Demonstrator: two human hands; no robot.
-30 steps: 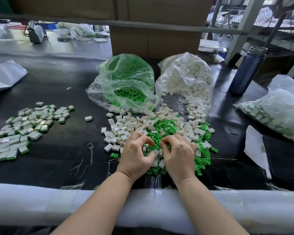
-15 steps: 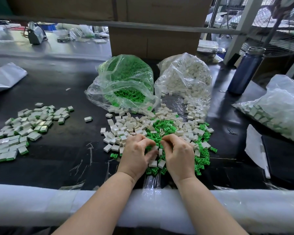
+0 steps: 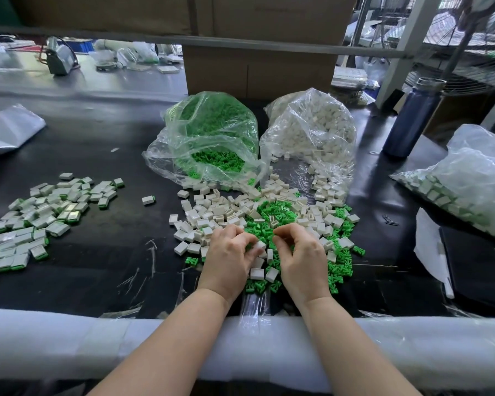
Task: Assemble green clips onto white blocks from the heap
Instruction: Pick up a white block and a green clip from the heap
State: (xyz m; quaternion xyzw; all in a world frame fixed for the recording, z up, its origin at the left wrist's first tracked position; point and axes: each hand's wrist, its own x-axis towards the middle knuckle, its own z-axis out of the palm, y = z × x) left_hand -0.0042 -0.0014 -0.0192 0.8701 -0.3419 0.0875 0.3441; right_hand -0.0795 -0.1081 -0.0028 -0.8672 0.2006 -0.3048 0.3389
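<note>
A loose heap of white blocks mixed with green clips lies on the black table in front of me. My left hand rests on the heap's near side, its thumb and fingers pinched on a white block. My right hand is close beside it, fingers curled with the tips together over the green clips. What they hold is hidden. A pile of assembled white-and-green pieces spreads at the left, with one stray piece nearer the heap.
Behind the heap lie an open bag of green clips and a bag of white blocks. A blue bottle and another filled bag are at the right. A dark pad lies right. White foam pads the near edge.
Both hands have stayed over the heap's near side. The fingers shifted slightly, and my left fingers now pinch a white block near the gap between the hands.
</note>
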